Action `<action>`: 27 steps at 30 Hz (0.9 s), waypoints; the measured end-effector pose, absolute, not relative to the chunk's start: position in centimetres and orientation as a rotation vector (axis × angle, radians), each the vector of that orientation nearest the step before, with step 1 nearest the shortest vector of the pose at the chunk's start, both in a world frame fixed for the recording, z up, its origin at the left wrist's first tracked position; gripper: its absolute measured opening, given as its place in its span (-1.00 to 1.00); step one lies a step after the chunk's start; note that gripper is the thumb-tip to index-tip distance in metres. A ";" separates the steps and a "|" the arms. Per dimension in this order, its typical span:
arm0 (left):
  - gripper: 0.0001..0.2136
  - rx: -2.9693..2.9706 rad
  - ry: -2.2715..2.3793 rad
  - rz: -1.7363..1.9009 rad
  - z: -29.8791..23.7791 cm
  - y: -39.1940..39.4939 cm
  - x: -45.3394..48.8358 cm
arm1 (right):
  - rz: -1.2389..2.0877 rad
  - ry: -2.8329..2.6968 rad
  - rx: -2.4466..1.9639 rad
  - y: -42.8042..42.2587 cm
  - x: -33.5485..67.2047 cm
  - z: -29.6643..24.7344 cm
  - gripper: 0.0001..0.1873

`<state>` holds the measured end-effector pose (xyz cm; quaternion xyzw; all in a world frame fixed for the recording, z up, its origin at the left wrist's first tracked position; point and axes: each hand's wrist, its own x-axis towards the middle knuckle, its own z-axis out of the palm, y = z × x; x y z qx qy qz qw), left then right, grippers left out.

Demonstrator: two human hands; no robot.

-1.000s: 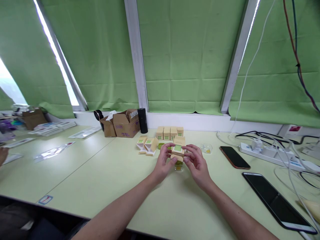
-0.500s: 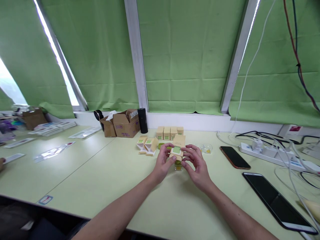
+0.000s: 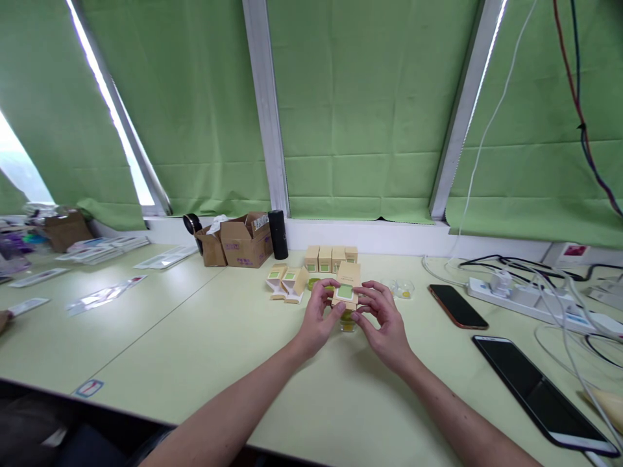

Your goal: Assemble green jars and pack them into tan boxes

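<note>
A small tan cardboard box [image 3: 347, 275] with a green square on its front is held upright between both hands. My left hand [image 3: 318, 321] grips its left side, thumb on the lower front. On the right side my right hand [image 3: 384, 321] has its fingers against the box and its thumb by the bottom edge. Directly below the box stands a small clear jar [image 3: 347, 324] with yellow-green contents, its upper part hidden. Behind my left hand a green round item [image 3: 314, 283] shows in part. Small clear dishes [image 3: 403, 289] with yellow bits lie beyond my right hand.
Two opened tan boxes [image 3: 294, 283] sit left of my hands, and several closed ones [image 3: 325, 258] line up behind. Farther left are a brown carton [image 3: 247, 243] and a black cylinder [image 3: 278, 235]. Phones [image 3: 457, 306] and a power strip [image 3: 523, 301] with cables lie right.
The tan box has shifted very slightly in my fingers, its lower edge a touch higher. Both hands stay almost where they were. At the far left edge, another person's hand has moved a little.
</note>
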<state>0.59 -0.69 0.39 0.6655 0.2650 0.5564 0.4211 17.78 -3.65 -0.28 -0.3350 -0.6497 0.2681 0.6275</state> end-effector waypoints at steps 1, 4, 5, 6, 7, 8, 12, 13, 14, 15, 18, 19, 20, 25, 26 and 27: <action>-0.58 1.689 0.668 1.400 0.4 -0.7 0.6 | 0.611 -1.484 -0.769 -3.6 17.8 -0.3 -0.65; -0.59 1.775 0.667 1.413 0.7 -0.9 0.5 | 0.600 -1.481 -0.761 -3.4 17.9 -0.3 -0.66; -0.59 1.806 0.665 1.415 0.8 -0.9 0.5 | 0.597 -1.482 -0.759 -3.4 17.9 -0.4 -0.66; -0.59 1.832 0.665 1.417 0.9 -1.0 0.5 | 0.593 -1.483 -0.757 -3.4 17.9 -0.4 -0.66; -0.60 1.852 0.668 1.419 0.9 -1.0 0.5 | 0.591 -1.484 -0.758 -3.3 17.9 -0.4 -0.67; -0.61 1.865 0.672 1.422 1.0 -1.0 0.5 | 0.590 -1.485 -0.760 -3.3 17.9 -0.4 -0.67; -0.63 1.873 0.691 1.447 0.8 -0.8 0.6 | 0.593 -1.488 -0.770 -3.3 17.9 -0.5 -0.68; -0.64 1.871 0.696 1.456 0.7 -0.7 0.6 | 0.593 -1.486 -0.771 -3.3 17.9 -0.5 -0.68; -0.65 1.869 0.703 1.464 0.7 -0.6 0.6 | 0.590 -1.484 -0.771 -3.3 17.9 -0.6 -0.68; -0.66 1.866 0.709 1.471 0.6 -0.6 0.7 | 0.590 -1.483 -0.772 -3.3 18.0 -0.6 -0.69; -0.68 1.856 0.728 1.486 0.5 -0.5 0.8 | 0.590 -1.481 -0.778 -3.3 18.0 -0.7 -0.70; -0.68 1.853 0.732 1.489 0.5 -0.5 0.8 | 0.589 -1.480 -0.782 -3.2 18.0 -0.7 -0.70; -0.69 1.849 0.735 1.491 0.5 -0.5 0.8 | 0.586 -1.481 -0.786 -3.2 18.0 -0.7 -0.70; -0.70 1.821 0.740 1.507 0.4 -0.3 0.9 | 0.580 -1.476 -0.797 -3.2 18.0 -0.7 -0.71; -0.71 1.815 0.742 1.511 0.3 -0.3 0.9 | 0.582 -1.474 -0.800 -3.2 18.0 -0.7 -0.72; -0.71 1.807 0.746 1.515 0.3 -0.2 1.0 | 0.584 -1.472 -0.801 -3.2 18.0 -0.7 -0.72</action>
